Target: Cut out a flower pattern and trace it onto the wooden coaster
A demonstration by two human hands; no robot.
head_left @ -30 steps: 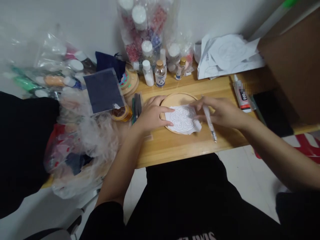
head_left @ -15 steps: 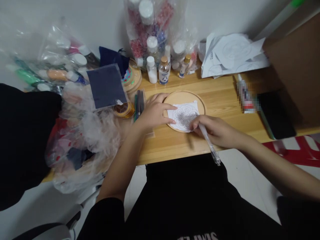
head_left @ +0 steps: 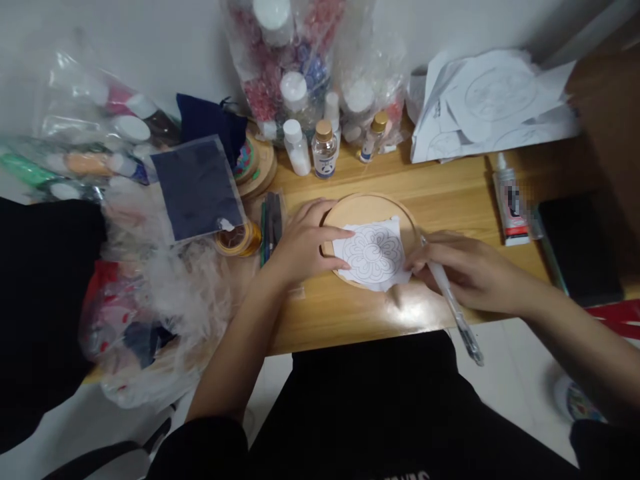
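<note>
A round embroidery hoop point(head_left: 367, 205) with a plain tan face lies on the wooden table. On it rests a small white paper point(head_left: 373, 253) printed with a flower line drawing. My left hand point(head_left: 305, 243) is open at the hoop's left side, its spread fingers lying on the rim and the paper's left edge. At the hoop's right edge, my right hand point(head_left: 463, 270) is closed around a clear-barrelled pen point(head_left: 453, 303). The pen's tip points up and away, just right of the paper, and its back end sticks out toward me over the table's front edge.
Behind the hoop stand small bottles point(head_left: 325, 150) and bagged jars point(head_left: 293, 90). Paper patterns point(head_left: 493, 110) lie at back right, near a glue tube point(head_left: 513, 207) and a phone point(head_left: 583, 243). Leftward are a thread spool point(head_left: 240, 239), dark sheet point(head_left: 197, 187), plastic bags point(head_left: 180, 287) and another person's dark sleeve point(head_left: 45, 313).
My right hand and the pen have moved right, off the drawing to the hoop's right edge, uncovering more of the flower. My left hand stays on the hoop. The view has shifted slightly.
</note>
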